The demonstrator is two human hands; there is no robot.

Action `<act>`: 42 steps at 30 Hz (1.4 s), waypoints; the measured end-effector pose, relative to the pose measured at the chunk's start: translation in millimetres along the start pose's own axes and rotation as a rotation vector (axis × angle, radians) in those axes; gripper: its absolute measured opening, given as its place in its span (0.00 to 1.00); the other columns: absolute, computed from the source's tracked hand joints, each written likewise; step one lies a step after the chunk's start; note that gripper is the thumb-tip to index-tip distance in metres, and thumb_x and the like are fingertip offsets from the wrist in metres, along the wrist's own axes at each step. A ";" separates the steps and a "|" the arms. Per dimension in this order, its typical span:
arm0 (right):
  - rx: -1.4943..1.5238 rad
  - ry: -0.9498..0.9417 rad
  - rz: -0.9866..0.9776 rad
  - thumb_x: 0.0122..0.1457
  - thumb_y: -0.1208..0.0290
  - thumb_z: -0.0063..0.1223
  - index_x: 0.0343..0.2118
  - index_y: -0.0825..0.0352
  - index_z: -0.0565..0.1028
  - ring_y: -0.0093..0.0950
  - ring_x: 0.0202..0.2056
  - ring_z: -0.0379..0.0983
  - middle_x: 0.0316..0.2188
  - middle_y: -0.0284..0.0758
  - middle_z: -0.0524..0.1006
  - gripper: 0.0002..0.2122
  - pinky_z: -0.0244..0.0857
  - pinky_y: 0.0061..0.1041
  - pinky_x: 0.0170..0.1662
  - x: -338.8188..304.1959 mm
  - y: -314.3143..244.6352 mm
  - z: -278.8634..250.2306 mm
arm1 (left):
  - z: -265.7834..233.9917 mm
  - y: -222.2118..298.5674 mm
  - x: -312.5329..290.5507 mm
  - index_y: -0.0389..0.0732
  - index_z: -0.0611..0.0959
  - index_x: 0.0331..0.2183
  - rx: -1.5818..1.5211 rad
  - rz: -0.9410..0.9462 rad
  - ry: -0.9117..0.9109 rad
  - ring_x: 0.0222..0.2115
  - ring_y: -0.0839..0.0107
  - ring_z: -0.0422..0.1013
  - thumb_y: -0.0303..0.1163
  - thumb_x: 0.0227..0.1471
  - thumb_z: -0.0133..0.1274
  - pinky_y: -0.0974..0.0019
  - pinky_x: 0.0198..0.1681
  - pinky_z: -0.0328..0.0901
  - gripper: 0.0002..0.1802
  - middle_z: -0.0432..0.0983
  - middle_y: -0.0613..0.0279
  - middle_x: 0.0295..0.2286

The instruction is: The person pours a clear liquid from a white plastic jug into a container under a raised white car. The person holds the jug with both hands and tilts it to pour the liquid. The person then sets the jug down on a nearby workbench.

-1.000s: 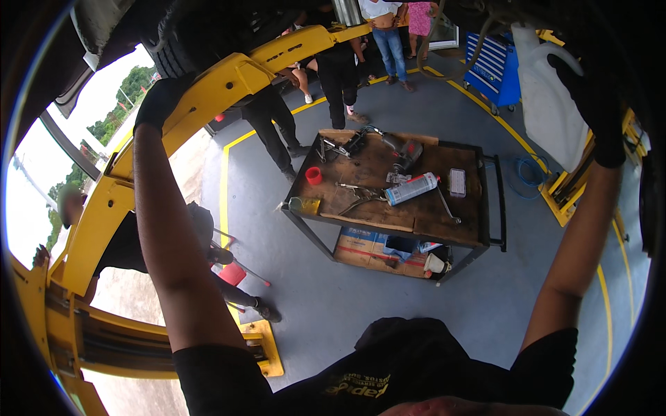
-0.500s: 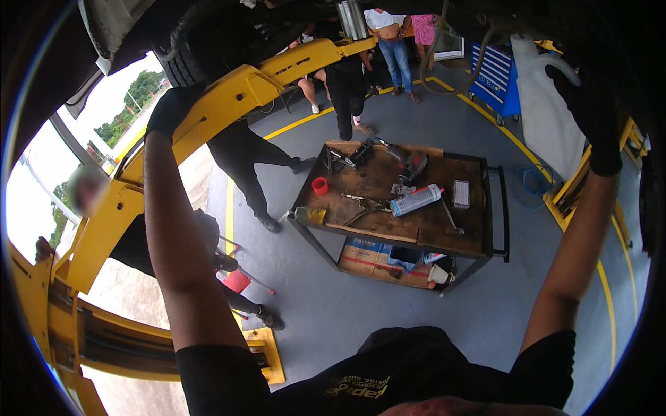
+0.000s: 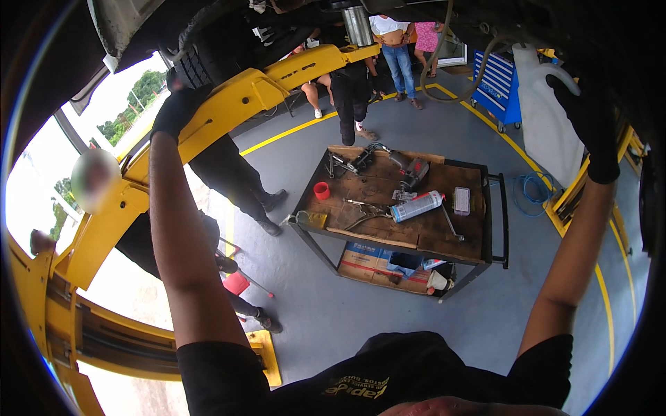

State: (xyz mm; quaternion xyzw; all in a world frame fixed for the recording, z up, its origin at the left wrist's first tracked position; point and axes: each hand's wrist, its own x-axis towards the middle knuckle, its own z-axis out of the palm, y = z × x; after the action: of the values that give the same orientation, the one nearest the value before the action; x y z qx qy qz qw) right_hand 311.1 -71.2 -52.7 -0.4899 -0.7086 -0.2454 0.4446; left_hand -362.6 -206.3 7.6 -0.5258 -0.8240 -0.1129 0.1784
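Both my arms reach up under a raised vehicle [image 3: 291, 21]. My left hand [image 3: 179, 112], in a black glove, lies against the yellow lift arm [image 3: 239, 104], close to a tyre [image 3: 194, 69]. Its fingers merge with the dark background, so their closing cannot be made out. My right hand [image 3: 590, 128], also black-gloved, is raised beside a whitish plastic tank [image 3: 544, 128] with a curved pipe [image 3: 560, 75] at its top. One digit stretches toward that pipe; the other fingers are lost in shadow, and whether they grip anything is unclear.
A tool cart [image 3: 388, 236] ahead bears a spray can [image 3: 417, 206], an impact wrench [image 3: 414, 173], locking pliers [image 3: 368, 213] and a red cup [image 3: 322, 191]. A hose [image 3: 444, 76] hangs down. People stand behind the lift arm and farther back. A blue cabinet [image 3: 496, 87] stands back right.
The view has shifted slightly. A person behind the lift arm has moved their legs, and another person's head shows more at left. My hands keep nearly the same places.
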 end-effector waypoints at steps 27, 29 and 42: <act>0.039 -0.016 -0.049 0.62 0.55 0.64 0.52 0.66 0.76 0.37 0.44 0.82 0.44 0.43 0.82 0.22 0.76 0.31 0.47 1.3 -9.7 2.3 | 11.9 -26.5 6.1 0.59 0.83 0.53 0.289 0.196 0.080 0.40 0.61 0.81 0.39 0.64 0.48 0.61 0.46 0.72 0.18 0.84 0.57 0.41; 0.033 -0.006 -0.101 0.62 0.55 0.63 0.52 0.65 0.76 0.36 0.45 0.81 0.45 0.43 0.81 0.22 0.75 0.31 0.48 4.2 4.7 8.0 | 13.1 -22.5 0.2 0.54 0.84 0.51 0.248 0.224 0.141 0.35 0.60 0.81 0.35 0.63 0.49 0.62 0.41 0.74 0.17 0.84 0.54 0.36; -0.085 -0.019 0.034 0.60 0.49 0.63 0.52 0.62 0.75 0.32 0.38 0.81 0.40 0.39 0.81 0.25 0.77 0.30 0.40 7.6 27.3 12.0 | 11.0 -21.4 10.3 0.62 0.84 0.54 0.171 0.116 0.073 0.44 0.62 0.80 0.58 0.65 0.43 0.59 0.50 0.71 0.25 0.83 0.55 0.44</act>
State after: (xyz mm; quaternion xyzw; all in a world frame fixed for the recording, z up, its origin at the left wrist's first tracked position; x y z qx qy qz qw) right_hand 330.4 -47.3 -54.3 -0.5226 -0.6934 -0.2630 0.4207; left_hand -387.9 -202.7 1.9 -0.5510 -0.7918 -0.0508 0.2586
